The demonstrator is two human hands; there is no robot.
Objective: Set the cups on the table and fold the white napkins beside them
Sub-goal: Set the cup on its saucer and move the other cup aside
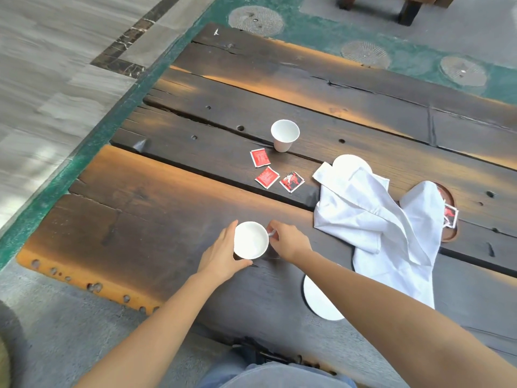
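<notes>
A white handled cup (251, 240) stands upright on the dark wooden table (156, 219) near its front edge. My left hand (221, 254) cups its left side. The fingers of my right hand (288, 240) pinch its small handle on the right. A second white cup (284, 134), without a visible handle, stands farther back at the table's middle. Crumpled white napkins (375, 219) lie in a heap to the right, draped over a white saucer (351, 163) and partly over a wooden tray (450, 217).
Three red sachets (267, 177) lie between the two cups. Another white saucer (319, 302) shows under my right forearm. More sachets (450, 217) sit in the tray at right. The table's left edge drops to a green-bordered floor.
</notes>
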